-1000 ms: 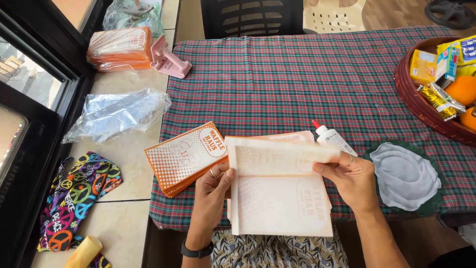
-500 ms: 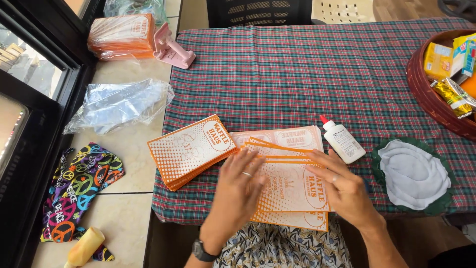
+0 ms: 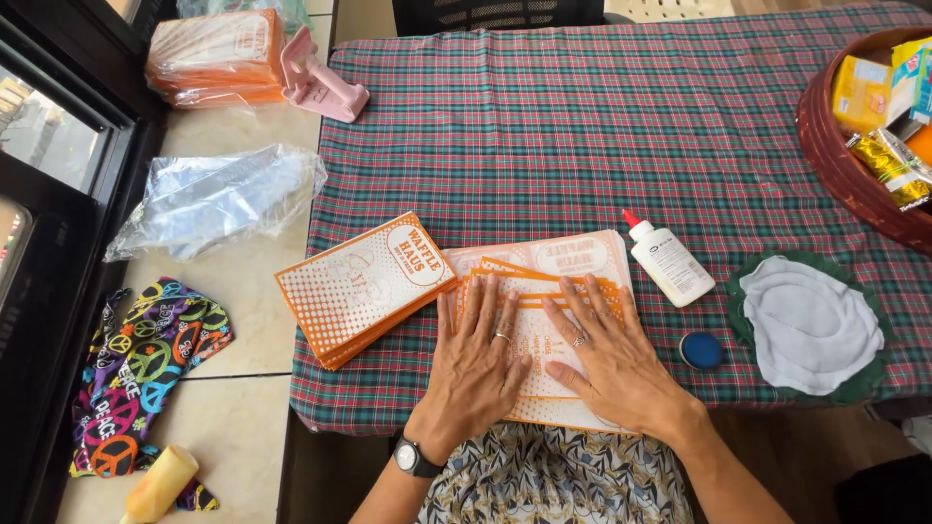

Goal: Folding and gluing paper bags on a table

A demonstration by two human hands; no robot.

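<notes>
The fingers of both hands are spread wide and laid flat, nothing being gripped: the left hand [image 3: 476, 364], ringed and with a dark watch at the wrist, and the right hand [image 3: 607, 354], also ringed, are pressed side by side on a fanned pile of orange-and-white printed paper bags [image 3: 549, 277]. This pile is spread at the near edge of the worktop [image 3: 582, 126], which is covered by a red-and-green checked cloth, and its lower end is hidden under the palms. Just to the left of the left hand, a second, neater stack of orange-and-white dotted paper bags [image 3: 364, 286] is set at an angle over the worktop's corner. Just beside the fanned pile on the right, a small white glue bottle with a red tip [image 3: 668, 260] is laid on its side, and near it a round blue cap [image 3: 701, 350] is seen. Further right, a white round cloth pad on a dark green mat [image 3: 811, 325] is placed, and a dark red basket of yellow packets [image 3: 840, 155] is seen at the far right edge. On the tiled ledge to the left, a crumpled clear plastic wrapper [image 3: 218, 199], a wrapped orange bundle [image 3: 218, 58], a pink plastic holder [image 3: 320, 82] and a multicoloured patterned cloth [image 3: 146, 364] are found.
</notes>
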